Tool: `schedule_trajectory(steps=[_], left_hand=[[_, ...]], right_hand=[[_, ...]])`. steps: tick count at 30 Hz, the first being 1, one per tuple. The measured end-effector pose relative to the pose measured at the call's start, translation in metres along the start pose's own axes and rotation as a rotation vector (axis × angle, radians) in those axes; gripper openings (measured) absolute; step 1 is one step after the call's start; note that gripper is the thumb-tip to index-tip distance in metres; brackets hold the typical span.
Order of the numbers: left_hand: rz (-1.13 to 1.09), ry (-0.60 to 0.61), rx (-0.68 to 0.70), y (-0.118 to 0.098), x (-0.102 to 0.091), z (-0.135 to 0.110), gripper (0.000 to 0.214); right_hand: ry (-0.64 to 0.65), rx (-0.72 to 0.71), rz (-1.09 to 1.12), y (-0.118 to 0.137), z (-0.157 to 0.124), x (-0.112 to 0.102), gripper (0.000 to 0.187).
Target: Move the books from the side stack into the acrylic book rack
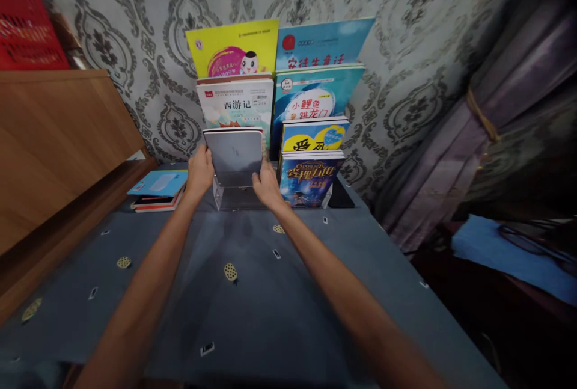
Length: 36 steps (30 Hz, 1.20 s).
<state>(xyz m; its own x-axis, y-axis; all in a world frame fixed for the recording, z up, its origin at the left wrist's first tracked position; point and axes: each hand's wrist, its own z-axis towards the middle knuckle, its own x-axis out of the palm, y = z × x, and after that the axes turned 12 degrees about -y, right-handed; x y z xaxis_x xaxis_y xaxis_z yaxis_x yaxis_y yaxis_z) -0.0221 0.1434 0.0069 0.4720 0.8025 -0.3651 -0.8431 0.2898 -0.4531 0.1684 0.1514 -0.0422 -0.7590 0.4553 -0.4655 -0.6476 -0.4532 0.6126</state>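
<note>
My left hand (200, 174) is closed on the left edge of a plain grey book (235, 151). On its lower right edge, my right hand (267, 186) grips the same book. The book stands nearly upright over the front left tier of a clear display rack (237, 198). Just behind it rises a white book with a landscape cover (234, 103), and a yellow-green book (232, 34) is at the back. To the right, a dark blue book (309, 178) fills the front, with a yellow and blue book (313, 136) and two teal books (356, 79) stepped up behind it.
A small stack of books with a light blue top one (160, 183) lies to the left, beside a wooden cabinet (63, 136) bearing a red basket (29, 25). A patterned cloth covers the table (252, 311). Right of it are a curtain (442, 130) and a blue cloth (505, 251).
</note>
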Motion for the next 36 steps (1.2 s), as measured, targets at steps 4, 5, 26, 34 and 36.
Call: schedule_trajectory(steps=[4, 5, 26, 34, 36], left_hand=[[0.022, -0.02, 0.009, -0.001, -0.001, -0.001, 0.034], [0.037, -0.02, 0.007, -0.002, -0.001, -0.001, 0.034], [0.042, 0.007, 0.012, -0.007, -0.009, -0.008, 0.026], [0.016, 0.018, -0.004, -0.007, -0.012, -0.011, 0.026], [0.012, 0.027, 0.004, -0.008, -0.013, -0.011, 0.025]], right_hand=[[0.005, 0.001, -0.001, -0.002, 0.002, 0.0, 0.067], [0.011, 0.0, 0.0, -0.002, 0.004, 0.001, 0.066], [0.008, -0.062, 0.067, -0.005, -0.009, -0.017, 0.062], [-0.037, -0.079, 0.124, -0.003, -0.055, -0.027, 0.06], [0.005, -0.101, 0.147, -0.006, -0.069, -0.027, 0.06]])
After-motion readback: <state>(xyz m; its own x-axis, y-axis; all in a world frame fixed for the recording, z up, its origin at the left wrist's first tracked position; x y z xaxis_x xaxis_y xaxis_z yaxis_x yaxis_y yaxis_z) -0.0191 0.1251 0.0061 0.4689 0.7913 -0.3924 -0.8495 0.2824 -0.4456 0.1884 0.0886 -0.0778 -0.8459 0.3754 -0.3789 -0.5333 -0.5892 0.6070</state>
